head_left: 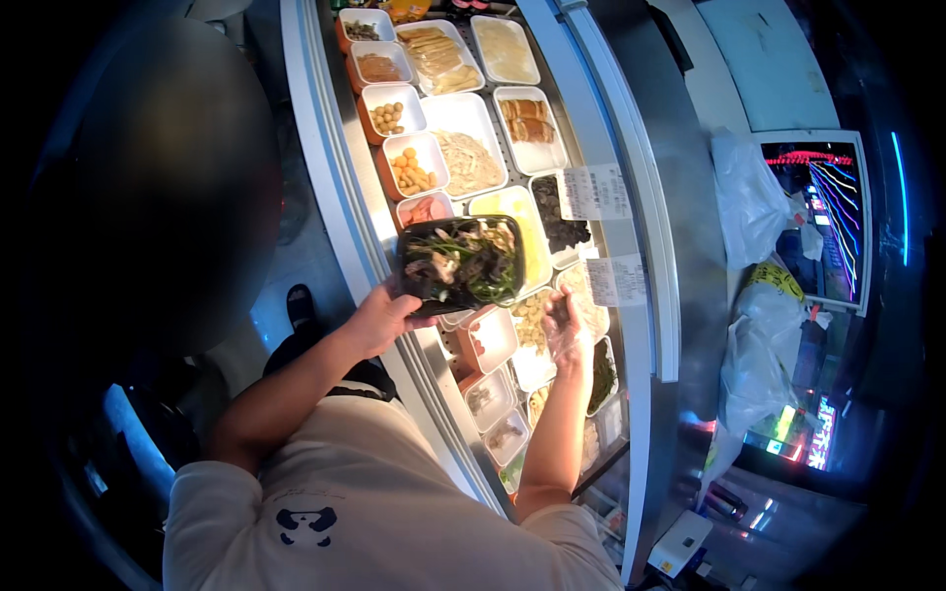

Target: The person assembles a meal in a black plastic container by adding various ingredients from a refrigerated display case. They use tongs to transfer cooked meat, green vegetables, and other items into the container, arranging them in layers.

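My left hand (379, 317) grips the near left corner of a black takeaway tray (461, 307), its thumb over the rim. Dark leafy greens, black fungus and pale pieces (465, 254) fill the tray, held above the food case. To its right, my right hand (568, 330) hovers over the food containers with fingers raised and apart. It looks covered by a clear thin glove, and nothing shows in it. Beneath the black tray lie a yellow-filled white container (524, 225) and a container of pink slices (426, 209), both partly hidden.
The lit case has white frames (330, 148) along both sides. Inside stand tubs of small round balls (387, 118), noodle-like strips (467, 163) and dark fungus (564, 232). Two printed slips (594, 192) hang at its right edge. White plastic bags (754, 197) hang further right.
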A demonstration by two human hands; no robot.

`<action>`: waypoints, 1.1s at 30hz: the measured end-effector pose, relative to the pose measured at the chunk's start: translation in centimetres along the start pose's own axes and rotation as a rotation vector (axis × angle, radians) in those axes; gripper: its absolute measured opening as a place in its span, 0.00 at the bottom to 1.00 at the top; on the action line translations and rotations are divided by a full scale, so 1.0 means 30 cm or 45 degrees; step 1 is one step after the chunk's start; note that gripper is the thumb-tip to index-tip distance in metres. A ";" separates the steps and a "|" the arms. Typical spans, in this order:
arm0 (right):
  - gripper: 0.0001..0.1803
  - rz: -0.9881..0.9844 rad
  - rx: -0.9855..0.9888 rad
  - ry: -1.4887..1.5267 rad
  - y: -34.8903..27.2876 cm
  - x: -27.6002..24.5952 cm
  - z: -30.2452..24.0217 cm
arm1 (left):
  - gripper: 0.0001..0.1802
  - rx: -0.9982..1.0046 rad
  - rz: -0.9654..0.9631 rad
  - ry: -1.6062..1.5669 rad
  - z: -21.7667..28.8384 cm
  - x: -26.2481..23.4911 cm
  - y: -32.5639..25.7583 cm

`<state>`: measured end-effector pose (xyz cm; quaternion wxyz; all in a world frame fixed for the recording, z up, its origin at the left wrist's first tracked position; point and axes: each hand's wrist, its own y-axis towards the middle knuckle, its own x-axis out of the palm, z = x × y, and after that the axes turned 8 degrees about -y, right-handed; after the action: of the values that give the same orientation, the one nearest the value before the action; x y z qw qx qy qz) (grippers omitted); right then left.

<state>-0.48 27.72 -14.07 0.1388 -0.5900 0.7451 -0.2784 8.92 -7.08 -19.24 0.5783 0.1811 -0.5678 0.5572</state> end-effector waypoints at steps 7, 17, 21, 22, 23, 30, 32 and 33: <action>0.02 0.122 0.192 0.051 0.465 -0.314 0.121 | 0.23 0.095 0.175 0.026 0.014 -0.081 -0.080; 0.09 0.334 0.043 -0.363 1.039 -0.527 0.051 | 0.24 0.345 0.408 -0.080 -0.128 -0.108 -0.192; 0.18 0.386 0.043 -0.545 1.123 -0.493 0.016 | 0.23 0.375 0.457 -0.055 -0.179 -0.124 -0.215; 0.22 0.434 0.042 -0.628 1.140 -0.488 0.012 | 0.22 0.378 0.468 -0.045 -0.183 -0.122 -0.213; 0.27 0.486 0.036 -0.722 1.153 -0.491 0.011 | 0.22 0.376 0.476 -0.027 -0.182 -0.121 -0.212; 0.21 0.536 -0.614 -1.208 1.195 -0.583 0.038 | 0.20 0.409 0.444 -0.061 -0.187 -0.099 -0.199; 0.20 0.519 -0.765 -1.089 1.144 -0.530 0.050 | 0.20 0.411 0.434 -0.069 -0.188 -0.104 -0.204; 0.19 0.574 -0.709 -0.893 1.099 -0.476 0.058 | 0.20 0.424 0.439 -0.056 -0.189 -0.105 -0.206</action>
<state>-22.21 45.85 -36.28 0.2749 -0.4872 0.8084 0.1831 17.60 -5.63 -20.97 0.4242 0.1865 -0.5031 0.7295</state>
